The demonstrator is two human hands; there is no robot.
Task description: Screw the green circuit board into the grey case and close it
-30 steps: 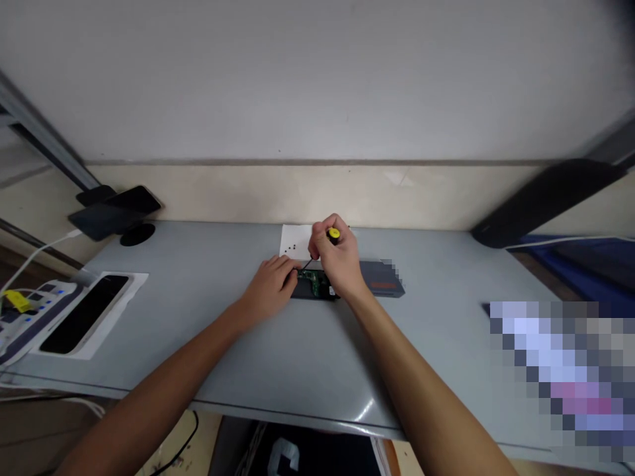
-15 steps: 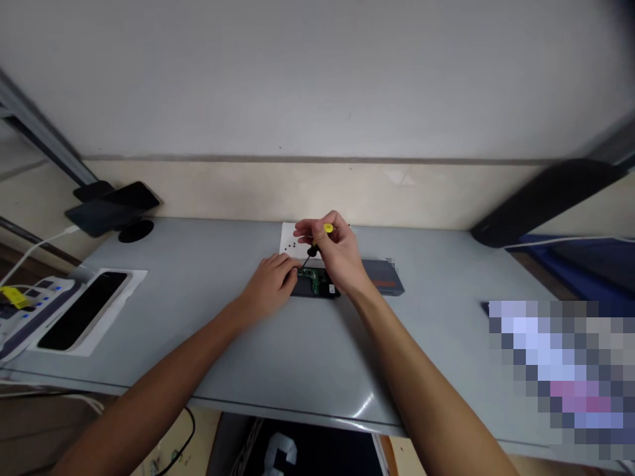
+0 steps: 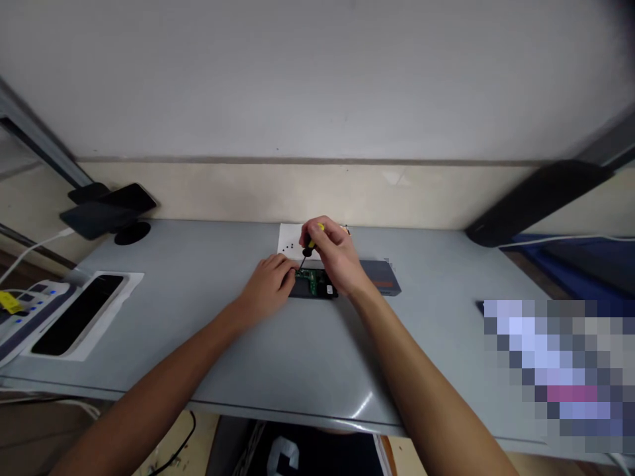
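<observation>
A small dark device with a green circuit board (image 3: 313, 283) lies at the middle of the grey table. My right hand (image 3: 333, 248) is closed around a yellow and black screwdriver (image 3: 311, 245), whose tip points down at the board's upper left part. At the device's left end rests my left hand (image 3: 270, 280), its fingers together near the screwdriver tip; whether they pinch anything is too small to tell. Behind the hands is a white sheet (image 3: 288, 237) with several tiny dark pieces on it. A dark grey box (image 3: 381, 276) sits beside the device, partly behind my right hand.
At the left, a phone (image 3: 79, 314) lies on white paper beside a power strip (image 3: 37, 314). Another phone (image 3: 112, 208) leans on a stand at the back left. A black cylindrical object (image 3: 536, 201) is at the back right. A blurred-out item (image 3: 540, 350) lies at the right.
The fingers of my right hand have curled in closer around the screwdriver handle, which has turned more upright. My left hand has stayed at the device. The whole view has shifted slightly.
</observation>
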